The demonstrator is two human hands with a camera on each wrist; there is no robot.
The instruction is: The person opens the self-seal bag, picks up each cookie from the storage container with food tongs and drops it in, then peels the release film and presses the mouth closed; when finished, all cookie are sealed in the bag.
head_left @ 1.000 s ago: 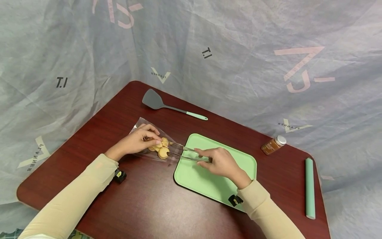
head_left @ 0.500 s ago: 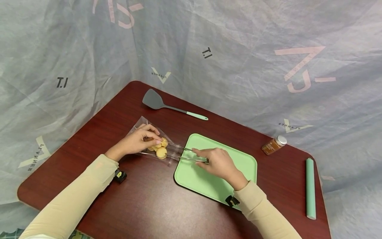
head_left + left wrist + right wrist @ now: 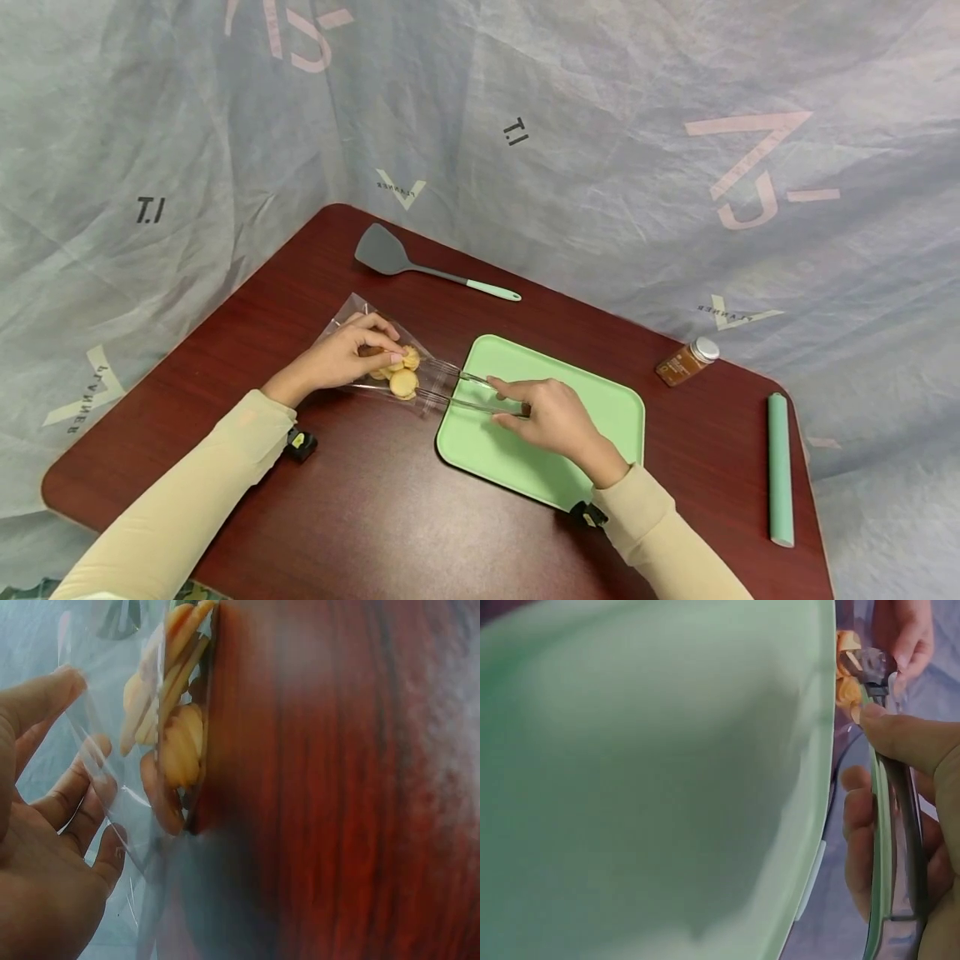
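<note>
Head: left hand (image 3: 343, 354) pinches bag (image 3: 425, 377) of cookies (image 3: 403, 383) by tray's (image 3: 510, 446) left edge; right hand (image 3: 553, 418) grips tongs (image 3: 472, 406), tips at bag's mouth. Curtain (image 3: 585, 217): "T.I", mirrored "PLANNER"; jar's (image 3: 681, 365) label unreadable. Left wrist: fingers (image 3: 69, 791) touch bag. Right wrist: tongs held.

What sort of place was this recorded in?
Probably a makeshift filming booth rather than a real kitchen: gray printed sheeting hangs behind a reddish-brown table set with a spatula and a green tray.
</note>
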